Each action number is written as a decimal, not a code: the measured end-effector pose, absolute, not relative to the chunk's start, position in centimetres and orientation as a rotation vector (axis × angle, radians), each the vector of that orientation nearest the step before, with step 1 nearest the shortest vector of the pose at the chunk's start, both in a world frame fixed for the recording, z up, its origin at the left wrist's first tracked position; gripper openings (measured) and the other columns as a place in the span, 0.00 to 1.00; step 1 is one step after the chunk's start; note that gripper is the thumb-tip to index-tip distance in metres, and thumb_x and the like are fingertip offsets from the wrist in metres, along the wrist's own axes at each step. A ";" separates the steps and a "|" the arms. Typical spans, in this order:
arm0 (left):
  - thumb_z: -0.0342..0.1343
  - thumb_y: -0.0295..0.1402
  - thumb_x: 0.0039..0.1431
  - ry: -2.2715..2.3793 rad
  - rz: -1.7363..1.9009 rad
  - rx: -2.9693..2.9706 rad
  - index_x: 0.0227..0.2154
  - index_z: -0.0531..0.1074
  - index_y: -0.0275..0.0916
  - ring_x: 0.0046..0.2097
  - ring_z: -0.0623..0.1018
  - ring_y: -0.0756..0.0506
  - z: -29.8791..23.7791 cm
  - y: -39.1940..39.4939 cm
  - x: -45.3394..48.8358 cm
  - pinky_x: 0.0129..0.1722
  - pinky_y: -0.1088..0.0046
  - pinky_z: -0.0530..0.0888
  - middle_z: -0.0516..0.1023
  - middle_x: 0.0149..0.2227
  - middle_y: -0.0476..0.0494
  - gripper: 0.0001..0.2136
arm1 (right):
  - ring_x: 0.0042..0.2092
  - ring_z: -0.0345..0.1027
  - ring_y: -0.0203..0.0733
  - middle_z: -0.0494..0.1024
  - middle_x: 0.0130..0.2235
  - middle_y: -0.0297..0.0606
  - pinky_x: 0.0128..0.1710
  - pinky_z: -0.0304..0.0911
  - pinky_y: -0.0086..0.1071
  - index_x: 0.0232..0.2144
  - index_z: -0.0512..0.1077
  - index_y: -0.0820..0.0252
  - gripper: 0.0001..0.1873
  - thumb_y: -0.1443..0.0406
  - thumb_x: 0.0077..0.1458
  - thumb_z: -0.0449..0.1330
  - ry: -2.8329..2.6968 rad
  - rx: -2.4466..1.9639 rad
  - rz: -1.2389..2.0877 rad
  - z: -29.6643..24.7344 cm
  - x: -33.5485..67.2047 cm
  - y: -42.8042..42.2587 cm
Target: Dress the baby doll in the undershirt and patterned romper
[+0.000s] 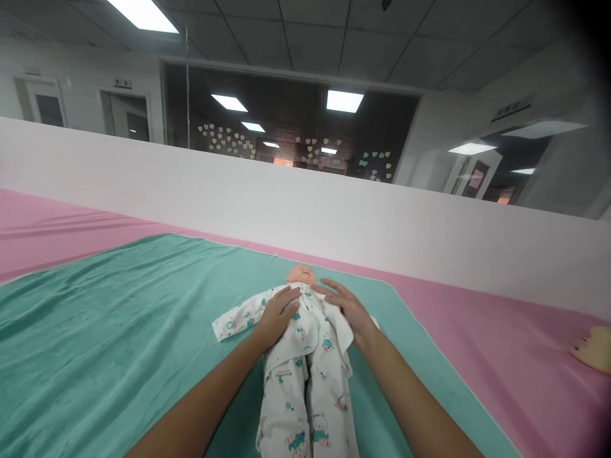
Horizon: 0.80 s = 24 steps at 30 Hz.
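Head view, peach-headed baby doll (pixel 300 275) in white printed clothes (pixel 298 343), lying on green cloth (pixel 143 318), left hand (pixel 280 312) resting open on its chest, right hand (pixel 351 310) loosely spread at the right flap (pixel 340 326), grip unclear.

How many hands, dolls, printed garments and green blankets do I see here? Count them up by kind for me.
Hands: 2, left hand and right hand
Dolls: 1 doll
Printed garments: 2, white top and white trousers
Green blankets: 1 green blanket
Total: 6
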<state>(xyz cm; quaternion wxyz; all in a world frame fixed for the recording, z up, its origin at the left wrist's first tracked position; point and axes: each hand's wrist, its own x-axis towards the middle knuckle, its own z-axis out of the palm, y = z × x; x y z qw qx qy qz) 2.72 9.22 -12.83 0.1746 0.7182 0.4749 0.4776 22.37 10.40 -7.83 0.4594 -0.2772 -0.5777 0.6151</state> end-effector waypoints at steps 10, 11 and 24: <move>0.46 0.35 0.60 1.311 1.486 2.113 0.44 0.70 0.40 0.53 0.67 0.45 -12.9 8.9 2.9 0.56 0.61 0.60 0.71 0.49 0.45 0.12 | 0.33 0.65 0.37 0.71 0.36 0.36 0.36 0.63 0.32 0.44 0.68 0.54 0.13 0.63 0.57 0.50 -1.998 -0.941 0.759 -11.3 23.5 2.3; 0.47 0.35 0.59 1.336 1.492 2.143 0.42 0.70 0.40 0.51 0.67 0.45 -12.5 8.7 3.0 0.55 0.62 0.61 0.72 0.47 0.45 0.11 | 0.35 0.65 0.38 0.70 0.38 0.38 0.36 0.63 0.33 0.43 0.68 0.54 0.12 0.62 0.56 0.51 -1.986 -0.966 0.667 -11.7 24.1 2.2; 0.54 0.35 0.54 1.776 1.070 2.497 0.40 0.66 0.40 0.44 0.66 0.42 -12.4 -1.5 4.7 0.40 0.64 0.66 0.67 0.40 0.44 0.11 | 0.36 0.58 0.39 0.65 0.32 0.36 0.36 0.56 0.33 0.28 0.62 0.58 0.06 0.66 0.59 0.51 -2.124 -0.864 0.425 -13.9 24.7 1.7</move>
